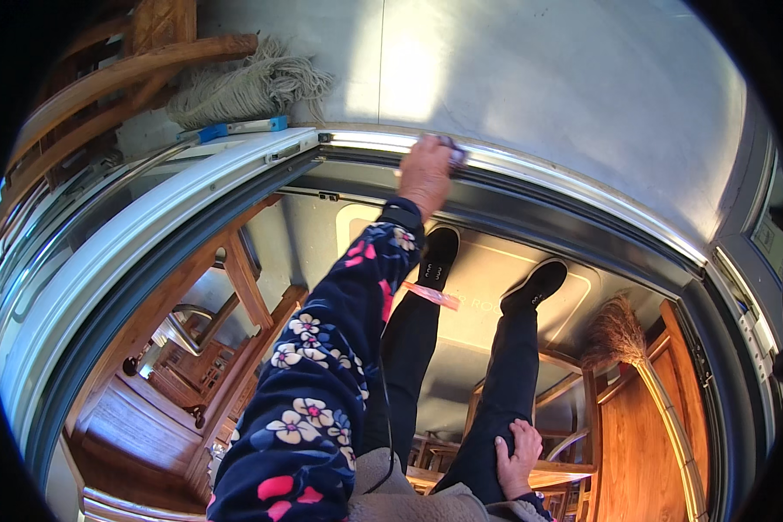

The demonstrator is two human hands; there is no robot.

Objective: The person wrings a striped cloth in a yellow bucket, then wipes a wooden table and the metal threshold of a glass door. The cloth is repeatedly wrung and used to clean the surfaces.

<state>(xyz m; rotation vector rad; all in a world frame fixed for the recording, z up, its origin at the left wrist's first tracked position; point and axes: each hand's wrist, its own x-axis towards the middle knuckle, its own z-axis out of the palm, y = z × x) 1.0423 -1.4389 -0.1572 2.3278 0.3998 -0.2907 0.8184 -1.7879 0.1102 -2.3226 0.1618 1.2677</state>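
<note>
My left hand (425, 171) reaches forward to a metal sliding-door track (528, 171) in the floor. It grips a dark, bunched-up cloth (455, 154), pressed on the track's bright rail; hand and cloth are slightly blurred, and the fingertips are hidden. A navy flowered sleeve (313, 365) covers that arm. My right hand (519, 457) rests on my right leg in dark trousers, thumb apart from the fingers, holding nothing. Both black shoes (540, 282) stand on a light mat (476, 261) bearing writing, just behind the track.
A white-framed sliding door (169, 183) stands at the left. Past it lie a string mop (254, 88) and curved wooden furniture (137, 62). A straw broom (616, 333) leans by a wooden panel (639, 437) on the right. Smooth grey floor (548, 78) extends beyond the track.
</note>
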